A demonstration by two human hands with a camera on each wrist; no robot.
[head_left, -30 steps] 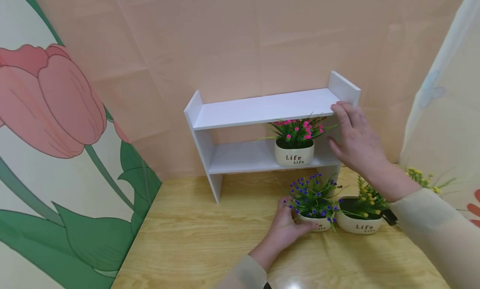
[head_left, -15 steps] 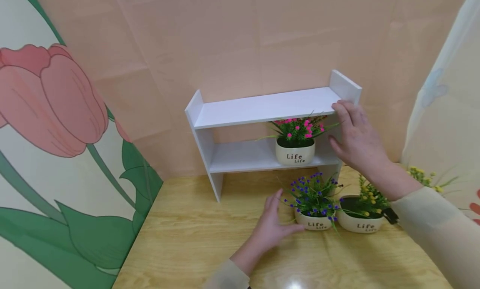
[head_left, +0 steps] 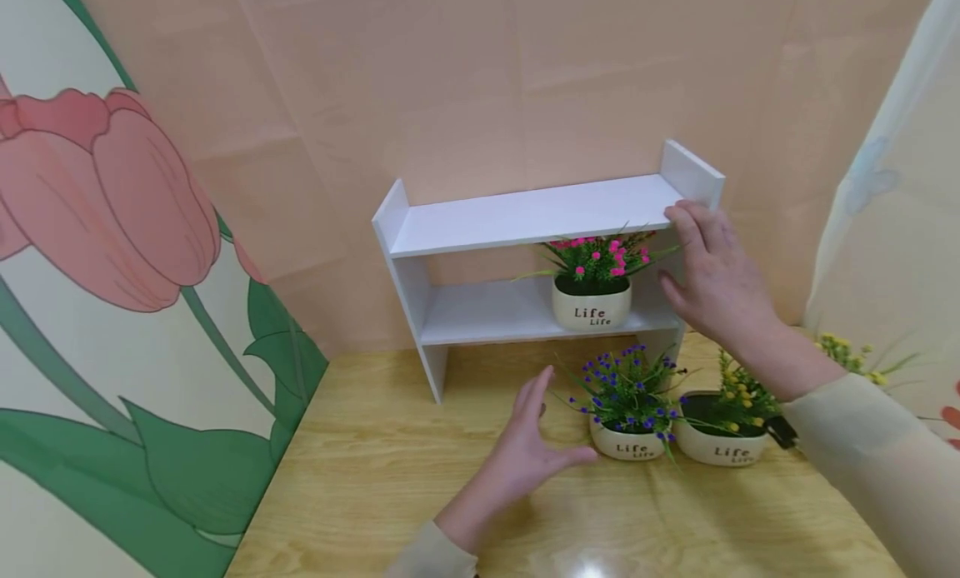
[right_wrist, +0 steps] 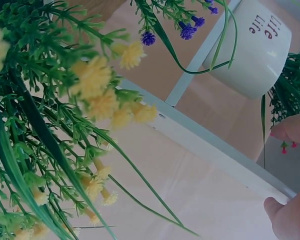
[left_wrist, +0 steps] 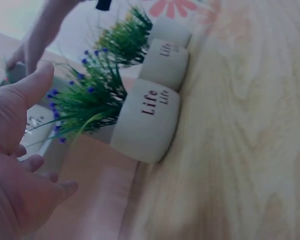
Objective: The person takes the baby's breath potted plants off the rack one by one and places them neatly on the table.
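My left hand is held beside the pot of blue-purple flowers, fingers and thumb spread apart, with a gap between the hand and the pot. In the left wrist view that white "Life" pot stands upright on the table, past the spread fingers. My right hand grips the white two-tier shelf at its upper right corner, fingertips at the top board and thumb lower down. A pot of pink flowers sits on the middle board, left of the right thumb.
To the right, touching or nearly touching the blue-flowered pot, is a pot of yellow flowers. Another yellow-flowered plant is partly hidden behind the right forearm. A peach cloth wall stands behind the wooden table.
My left hand has let go of the blue-flowered pot and drawn back to the left, fingers spreading. The right hand stays at the shelf corner.
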